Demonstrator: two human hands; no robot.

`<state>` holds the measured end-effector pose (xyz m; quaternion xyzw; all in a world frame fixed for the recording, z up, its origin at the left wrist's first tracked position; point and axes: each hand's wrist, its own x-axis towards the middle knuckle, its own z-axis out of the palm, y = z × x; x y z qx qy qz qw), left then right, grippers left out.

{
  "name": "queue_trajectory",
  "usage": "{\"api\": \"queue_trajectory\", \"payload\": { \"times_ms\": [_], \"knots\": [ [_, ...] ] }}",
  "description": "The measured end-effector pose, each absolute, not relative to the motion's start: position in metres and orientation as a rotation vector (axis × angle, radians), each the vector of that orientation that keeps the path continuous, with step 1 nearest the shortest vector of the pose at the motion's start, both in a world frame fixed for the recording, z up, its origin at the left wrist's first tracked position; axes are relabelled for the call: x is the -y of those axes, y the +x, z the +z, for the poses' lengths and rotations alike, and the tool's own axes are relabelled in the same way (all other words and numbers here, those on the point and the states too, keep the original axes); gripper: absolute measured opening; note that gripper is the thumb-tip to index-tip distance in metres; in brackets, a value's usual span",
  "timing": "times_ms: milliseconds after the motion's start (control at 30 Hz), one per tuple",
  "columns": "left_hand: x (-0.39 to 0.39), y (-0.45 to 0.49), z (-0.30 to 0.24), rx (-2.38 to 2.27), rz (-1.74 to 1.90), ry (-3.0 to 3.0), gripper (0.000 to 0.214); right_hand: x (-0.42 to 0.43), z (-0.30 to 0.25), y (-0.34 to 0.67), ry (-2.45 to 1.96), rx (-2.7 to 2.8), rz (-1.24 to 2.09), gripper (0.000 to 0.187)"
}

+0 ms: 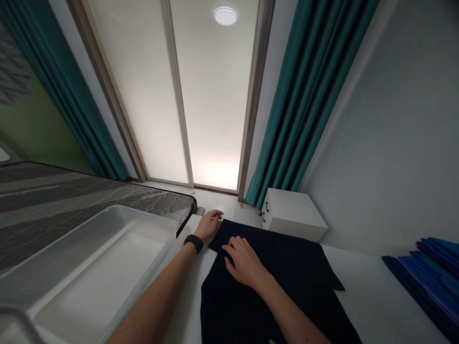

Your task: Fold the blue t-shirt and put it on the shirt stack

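Observation:
A dark navy cloth (287,267) lies spread on a white table (376,306) in front of me. My left hand (209,223), with a black watch on its wrist, pinches the cloth's far left corner at the table's edge. My right hand (244,260) lies palm down on the cloth near its left side, fingers stretched flat and pressing on the fabric.
A white plastic bin (118,239) stands to my left beside a grey patterned mattress (71,196). A white box (292,212) sits on the floor beyond the table. Stacked blue cloths (430,277) lie at the right. Teal curtains frame a lit glass door ahead.

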<state>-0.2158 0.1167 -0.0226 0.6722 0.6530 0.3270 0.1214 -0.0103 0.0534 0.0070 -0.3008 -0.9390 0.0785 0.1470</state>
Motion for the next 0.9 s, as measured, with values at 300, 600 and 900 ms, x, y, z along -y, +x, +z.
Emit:
{"api": "queue_trajectory", "payload": {
  "times_ms": [300, 600, 900],
  "knots": [
    [-0.098, -0.214, -0.024, -1.816, 0.871, 2.122, 0.042, -0.058, -0.007, -0.005, -0.782, 2.892, 0.378, 0.062],
    [-0.098, -0.220, -0.029, -1.842, 0.860, 2.130, 0.043, -0.059, -0.003, -0.006, -0.788, 2.912, 0.437, 0.061],
    [-0.062, -0.214, -0.020, -1.597, 0.578, 2.465, 0.048, -0.063, -0.008, -0.009, -0.841, 2.798, 0.561, 0.057]
  ]
}}
